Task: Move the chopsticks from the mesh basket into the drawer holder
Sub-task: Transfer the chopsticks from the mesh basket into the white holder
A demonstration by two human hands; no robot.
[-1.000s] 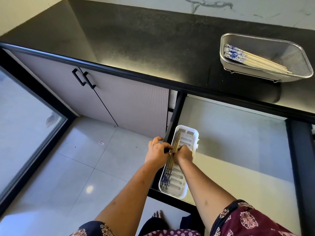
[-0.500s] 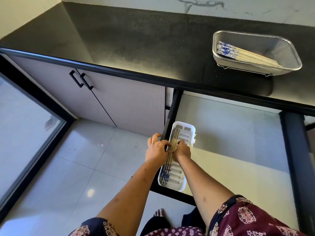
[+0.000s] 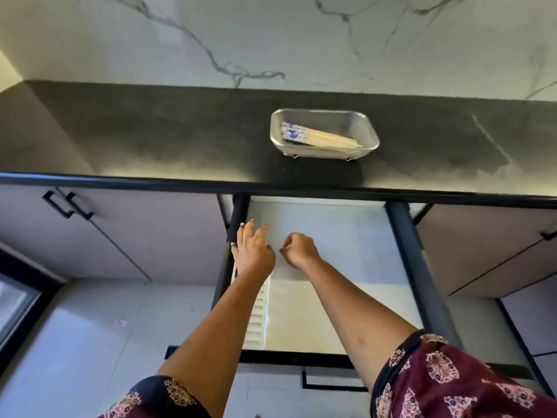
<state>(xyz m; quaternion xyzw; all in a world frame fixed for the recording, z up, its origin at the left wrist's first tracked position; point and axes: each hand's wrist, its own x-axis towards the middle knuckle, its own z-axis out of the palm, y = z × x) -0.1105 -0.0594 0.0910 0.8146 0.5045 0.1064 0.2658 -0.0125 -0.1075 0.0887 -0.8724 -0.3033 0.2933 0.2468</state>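
A metal mesh basket (image 3: pixel 369 132) stands on the black counter and holds several wooden chopsticks (image 3: pixel 319 137) with blue-and-white tops. Below it the drawer (image 3: pixel 337 236) is pulled out. The white slotted holder (image 3: pixel 259 318) lies along the drawer's left side, mostly hidden under my left forearm; the chopsticks in it cannot be seen. My left hand (image 3: pixel 253 251) hovers over the holder's far end with fingers spread and nothing in it. My right hand (image 3: pixel 298 250) is beside it over the drawer floor, fingers loosely curled, holding nothing.
The black counter (image 3: pixel 150 137) runs across the view under a marble wall. Cupboard doors with black handles (image 3: pixel 67 203) are on the left, another cupboard on the right. The drawer's black side rails (image 3: pixel 413 254) frame it, with tiled floor below.
Both hands have let go of the chopsticks in the holder and risen towards the counter. The camera has tilted up, so the basket now appears near the centre.
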